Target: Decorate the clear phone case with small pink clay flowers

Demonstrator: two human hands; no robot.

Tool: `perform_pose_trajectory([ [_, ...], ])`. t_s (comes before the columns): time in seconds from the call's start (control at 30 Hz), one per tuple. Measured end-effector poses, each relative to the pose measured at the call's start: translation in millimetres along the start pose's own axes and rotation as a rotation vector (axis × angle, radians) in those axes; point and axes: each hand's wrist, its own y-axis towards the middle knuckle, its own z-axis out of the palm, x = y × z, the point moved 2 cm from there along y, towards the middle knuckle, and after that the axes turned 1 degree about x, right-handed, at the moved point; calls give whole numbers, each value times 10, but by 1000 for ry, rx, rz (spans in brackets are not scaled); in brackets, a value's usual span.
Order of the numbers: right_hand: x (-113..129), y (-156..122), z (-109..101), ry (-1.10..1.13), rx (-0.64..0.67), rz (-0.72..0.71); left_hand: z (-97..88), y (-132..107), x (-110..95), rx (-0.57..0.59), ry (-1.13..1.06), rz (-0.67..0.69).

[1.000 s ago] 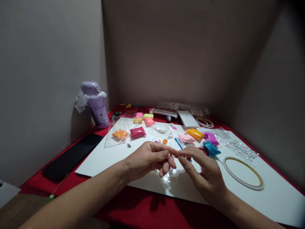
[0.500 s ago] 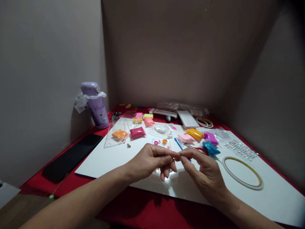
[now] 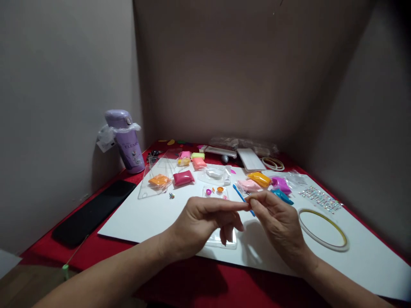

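Above the white board [image 3: 141, 224], my left hand [image 3: 205, 222] stretches out its index finger, with the other fingers loosely bent below. My right hand [image 3: 272, 222] is closed in a pinch at the tip of that finger; anything between its fingertips is too small or hidden to make out. Beneath the hands lies a clear plastic case [image 3: 221, 244], partly covered by the left hand. Small pink and orange clay pieces, one an orange ring [image 3: 220, 189], sit at its far end. A blue modelling tool [image 3: 239, 193] lies just behind the fingertips, partly hidden.
Packets of coloured clay, such as a red packet [image 3: 183, 177] and a teal one [image 3: 281, 196], lie across the board. At right are a tape roll [image 3: 340, 247] and a rhinestone sheet [image 3: 321, 199]. A purple bottle [image 3: 130, 149] and a black phone [image 3: 93, 211] stand left.
The right hand's pinch has shifted slightly right along with the left fingertip. My left index finger is straighter, and more of the clear case and blue tool shows.
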Motion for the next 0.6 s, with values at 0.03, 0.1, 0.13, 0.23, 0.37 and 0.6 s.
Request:
perform_pose_trajectory([
  [0.03,-11,10,7,61,28,23,-21,10,2,-31,-54,-7],
  [0.1,-14,19,25,187,80,51,-72,38,20,-68,-136,-35],
  [0.13,-11,19,34,241,99,62,-99,53,32,-84,-158,-52],
  [0.23,-6,5,51,337,135,98,-157,87,71,-139,-187,-135],
  [0.37,13,-15,60,371,174,125,-169,98,103,-163,-245,-241],
  [0.6,31,-30,81,394,188,164,-172,85,132,-57,-377,-259],
])
